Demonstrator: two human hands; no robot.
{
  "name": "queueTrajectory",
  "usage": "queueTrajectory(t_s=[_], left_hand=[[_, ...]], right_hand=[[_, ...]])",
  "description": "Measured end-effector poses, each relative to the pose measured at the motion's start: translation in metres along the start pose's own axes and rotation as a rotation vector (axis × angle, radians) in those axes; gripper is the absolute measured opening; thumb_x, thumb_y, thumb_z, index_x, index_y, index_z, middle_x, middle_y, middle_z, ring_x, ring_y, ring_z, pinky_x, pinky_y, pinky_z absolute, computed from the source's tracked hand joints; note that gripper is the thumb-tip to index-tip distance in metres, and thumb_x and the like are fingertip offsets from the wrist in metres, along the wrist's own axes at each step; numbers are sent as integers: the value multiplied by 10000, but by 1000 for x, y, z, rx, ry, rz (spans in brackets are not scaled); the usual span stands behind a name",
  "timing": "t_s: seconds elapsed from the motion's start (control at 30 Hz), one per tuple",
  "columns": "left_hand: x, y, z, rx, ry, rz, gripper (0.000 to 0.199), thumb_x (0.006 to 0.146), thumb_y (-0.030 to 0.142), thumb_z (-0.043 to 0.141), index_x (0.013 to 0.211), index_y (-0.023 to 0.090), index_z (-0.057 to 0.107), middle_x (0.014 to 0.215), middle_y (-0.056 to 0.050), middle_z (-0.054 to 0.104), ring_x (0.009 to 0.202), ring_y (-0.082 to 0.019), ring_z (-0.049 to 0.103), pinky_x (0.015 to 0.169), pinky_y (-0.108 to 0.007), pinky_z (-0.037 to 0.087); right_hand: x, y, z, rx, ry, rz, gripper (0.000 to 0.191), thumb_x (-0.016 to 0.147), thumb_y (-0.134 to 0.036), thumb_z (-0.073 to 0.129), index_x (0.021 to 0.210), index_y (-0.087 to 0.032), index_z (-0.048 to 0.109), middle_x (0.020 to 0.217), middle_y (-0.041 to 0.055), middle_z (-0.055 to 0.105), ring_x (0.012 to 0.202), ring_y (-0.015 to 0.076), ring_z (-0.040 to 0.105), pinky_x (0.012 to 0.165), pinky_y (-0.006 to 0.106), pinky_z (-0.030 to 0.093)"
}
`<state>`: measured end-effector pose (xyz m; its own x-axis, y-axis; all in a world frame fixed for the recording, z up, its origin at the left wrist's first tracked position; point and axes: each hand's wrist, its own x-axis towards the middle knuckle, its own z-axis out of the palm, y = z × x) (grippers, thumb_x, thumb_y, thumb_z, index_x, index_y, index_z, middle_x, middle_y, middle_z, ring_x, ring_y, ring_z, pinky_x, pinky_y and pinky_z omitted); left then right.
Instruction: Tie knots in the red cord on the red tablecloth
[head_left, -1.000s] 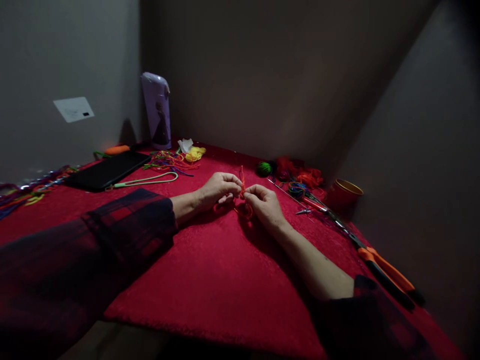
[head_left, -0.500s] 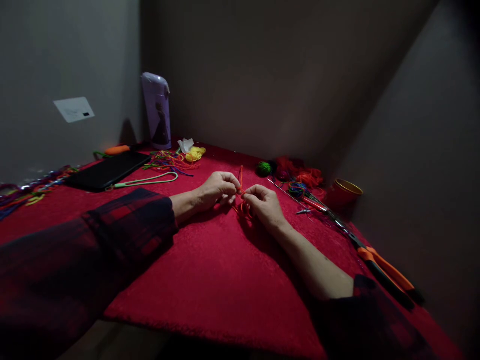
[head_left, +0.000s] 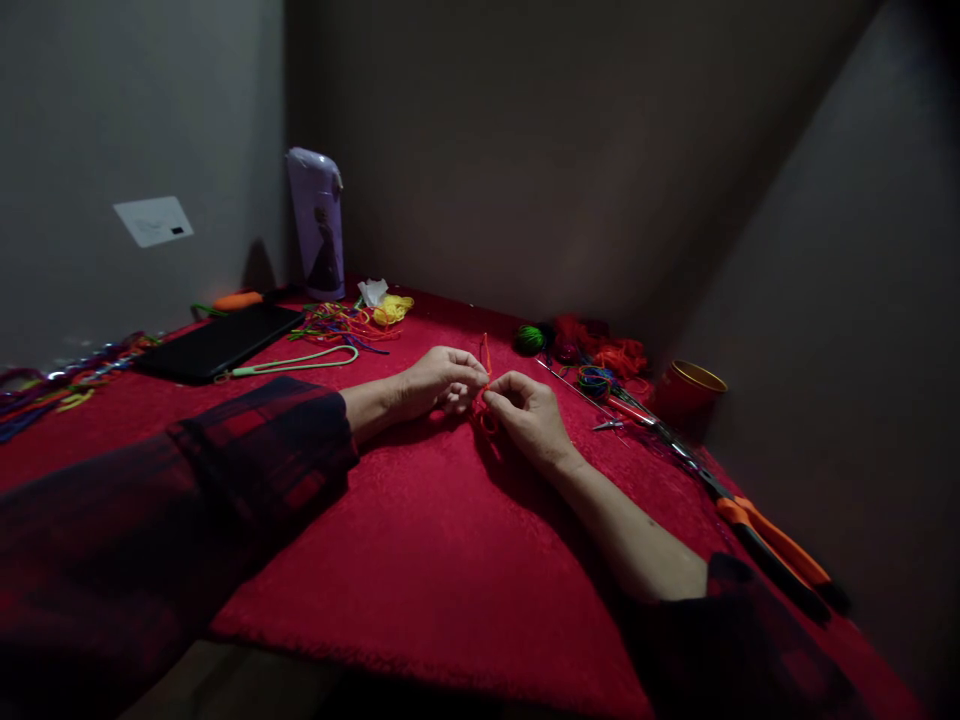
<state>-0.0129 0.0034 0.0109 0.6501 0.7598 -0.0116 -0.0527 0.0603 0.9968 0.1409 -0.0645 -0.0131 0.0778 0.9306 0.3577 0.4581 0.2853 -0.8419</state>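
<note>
Orange-red yarn runs between my two hands over the red cloth, with a short length standing up above the fingertips and loops hanging below them. My left hand pinches the yarn from the left, its thumb and forefinger pressed together. From the right, my right hand also pinches it, fingertips touching or nearly touching those of the left. The exact spot where the yarn passes between the fingers is too small to make out.
Left on the red-covered table: black phone, green loop cord, thread scraps, yellow yarn, purple container. Right: green yarn ball, red yarn, red cup, orange-handled scissors. Walls stand behind and beside.
Both hands keep their pinch on the yarn; the left fingertips have shifted slightly right. The upright yarn leans a little more, and the loops below have changed shape.
</note>
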Motion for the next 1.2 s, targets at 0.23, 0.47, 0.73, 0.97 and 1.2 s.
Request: queueTrajectory(t_s=[0.23, 0.47, 0.73, 0.97, 1.2], left_hand=[[3, -4, -4, 15, -16, 20, 87, 710, 138, 647, 772, 144, 586, 439, 29, 514, 333, -80, 442, 335, -183, 277], [1, -2, -1, -14, -6, 12, 106, 697, 110, 644, 779, 139, 582, 443, 32, 522, 335, -75, 440, 327, -173, 279], [-1, -1, 1, 18, 5, -4, 99, 718, 105, 639, 786, 140, 576, 431, 26, 532, 323, -76, 434, 331, -175, 263], [2, -4, 2, 60, 13, 25, 82, 722, 84, 614, 780, 135, 585, 453, 28, 555, 346, -74, 478, 339, -168, 310], [3, -6, 0, 76, 13, 45, 80, 727, 99, 619, 789, 139, 588, 441, 29, 551, 342, -76, 478, 343, -170, 322]], right_hand=[[0, -2, -1, 6, 1, 14, 244, 771, -426, 596, 677, -202, 569, 576, -18, 537, 546, 117, 453, 524, 251, 347], [2, 0, 0, 24, 0, 39, 226, 751, -416, 600, 681, -202, 576, 575, -16, 552, 538, 120, 464, 518, 253, 355], [3, -1, -1, 110, 27, 99, 122, 692, -335, 570, 696, -216, 548, 532, -41, 544, 479, 114, 471, 502, 254, 371], [3, -5, 0, 102, -6, 102, 151, 669, -359, 562, 683, -209, 556, 568, -30, 542, 515, 113, 451, 502, 252, 356], [4, -3, -2, 118, 51, 95, 139, 633, -335, 591, 674, -205, 566, 581, -30, 527, 534, 113, 436, 500, 251, 344]])
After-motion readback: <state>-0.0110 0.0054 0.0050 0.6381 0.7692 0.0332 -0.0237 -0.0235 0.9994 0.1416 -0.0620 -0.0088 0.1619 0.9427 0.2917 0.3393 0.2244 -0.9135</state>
